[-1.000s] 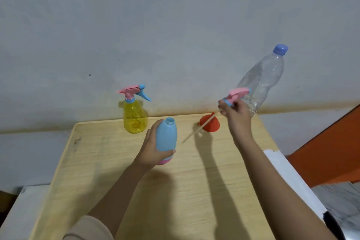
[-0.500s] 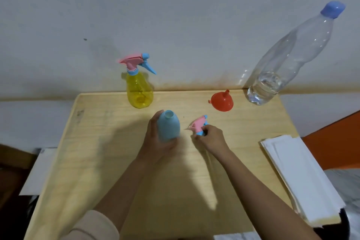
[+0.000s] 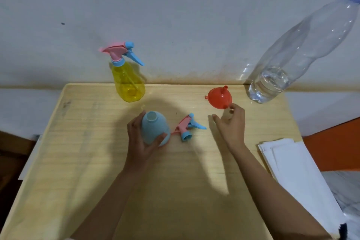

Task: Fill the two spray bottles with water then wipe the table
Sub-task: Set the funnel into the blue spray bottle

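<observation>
A light blue spray bottle [image 3: 154, 127] stands upright mid-table with its neck open; my left hand [image 3: 139, 141] is wrapped around it. Its pink and blue spray head [image 3: 188, 127] lies on the table just to its right. My right hand [image 3: 230, 124] has its fingers spread, and its fingertips touch the near rim of the red funnel [image 3: 219, 97], which lies mouth-down with its spout up. The yellow spray bottle [image 3: 128, 84] with its head on stands at the back. A clear water bottle [image 3: 298, 52] with a blue cap stands at the back right, holding a little water.
The wooden table [image 3: 81, 161] stands against a white wall. A stack of white paper towels [image 3: 296, 177] lies at its right edge. An orange surface shows past the right side.
My right hand carried the spray head down from mid-air, laid it on the table beside the blue bottle and moved right to the red funnel. The camera has tilted downward.
</observation>
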`<state>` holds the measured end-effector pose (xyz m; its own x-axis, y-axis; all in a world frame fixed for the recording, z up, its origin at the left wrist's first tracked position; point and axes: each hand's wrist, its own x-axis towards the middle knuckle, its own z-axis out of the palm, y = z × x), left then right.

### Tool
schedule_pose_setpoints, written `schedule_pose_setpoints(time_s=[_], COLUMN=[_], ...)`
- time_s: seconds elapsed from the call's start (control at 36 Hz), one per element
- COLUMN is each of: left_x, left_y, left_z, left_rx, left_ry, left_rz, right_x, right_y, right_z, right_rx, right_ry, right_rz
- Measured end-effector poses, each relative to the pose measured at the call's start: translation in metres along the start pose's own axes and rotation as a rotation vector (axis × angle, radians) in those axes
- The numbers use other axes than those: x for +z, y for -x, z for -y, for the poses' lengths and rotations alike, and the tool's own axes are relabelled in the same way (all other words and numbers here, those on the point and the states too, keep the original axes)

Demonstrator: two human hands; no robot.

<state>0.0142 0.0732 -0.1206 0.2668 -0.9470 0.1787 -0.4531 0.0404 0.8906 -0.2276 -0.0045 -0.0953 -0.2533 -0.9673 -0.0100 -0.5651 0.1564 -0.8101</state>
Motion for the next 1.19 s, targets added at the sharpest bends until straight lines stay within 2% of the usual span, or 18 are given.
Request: schedule_pose_setpoints(time_s=[0.08, 0.19, 0.31, 0.53, 0.83, 0.97, 1.19], left_x=[0.004, 0.008, 0.007, 0.006, 0.007, 0.007, 0.002], left_y=[0.001, 0.002, 0.002, 0.003, 0.004, 0.002, -0.002], left_z=[0.001, -0.002, -0.001, -0.003, -0.002, 0.001, 0.002], left_rx=[0.009, 0.017, 0.002, 0.004, 0.016, 0.039, 0.068], left_ry=[0.002, -0.002, 0.01, 0.038, 0.027, 0.012, 0.026], left_rz=[-0.027, -0.063, -0.054, -0.058, -0.05, -0.057, 0.03], right_x=[-0.004, 0.006, 0.019, 0.023, 0.022, 0.024, 0.031], right_y=[-0.03, -0.061, -0.078, -0.078, -0.076, -0.072, -0.045], right_z=[-0.016, -0.021, -0.022, -0.029, -0.03, -0.027, -0.021], right_rx=[0.026, -0.057, -0.115, -0.156, -0.372, -0.221, -0.126], right_ry=[0.017, 0.077, 0.178, 0.07, 0.214, 0.063, -0.04], right_rz=[0.062, 0.14, 0.149, 0.1, 0.209, 0.233, 0.095])
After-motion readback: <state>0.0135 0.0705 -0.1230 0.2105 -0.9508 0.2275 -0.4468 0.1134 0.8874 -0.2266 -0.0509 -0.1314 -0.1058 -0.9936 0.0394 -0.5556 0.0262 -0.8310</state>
